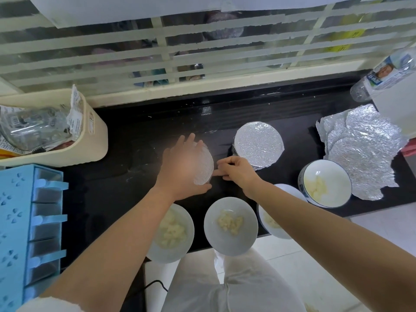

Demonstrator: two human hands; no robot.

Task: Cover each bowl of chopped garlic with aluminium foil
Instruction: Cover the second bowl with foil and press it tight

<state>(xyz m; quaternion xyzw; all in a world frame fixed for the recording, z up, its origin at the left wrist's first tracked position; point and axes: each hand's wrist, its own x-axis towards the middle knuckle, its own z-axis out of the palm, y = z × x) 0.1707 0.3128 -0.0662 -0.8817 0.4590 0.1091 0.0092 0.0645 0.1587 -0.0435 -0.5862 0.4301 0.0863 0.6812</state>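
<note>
My left hand point(183, 166) lies flat on top of a foil-covered bowl point(204, 167) on the black counter point(117, 167), with the thumb against its near side. My right hand point(237, 171) pinches the foil at that bowl's right edge. A second foil-covered bowl point(258, 145) stands just to the right. Several uncovered white bowls hold chopped garlic: one at front left point(173, 233), one at front centre point(230, 222), one partly hidden under my right forearm point(273, 221), and one at right point(324, 185). Loose foil sheets point(362, 152) lie at far right.
A cream bin point(90, 136) with a glass jar and paper sits at back left. A blue plastic rack point(29, 221) stands at left. A water bottle point(387, 75) lies at back right. A striped glass partition runs behind the counter.
</note>
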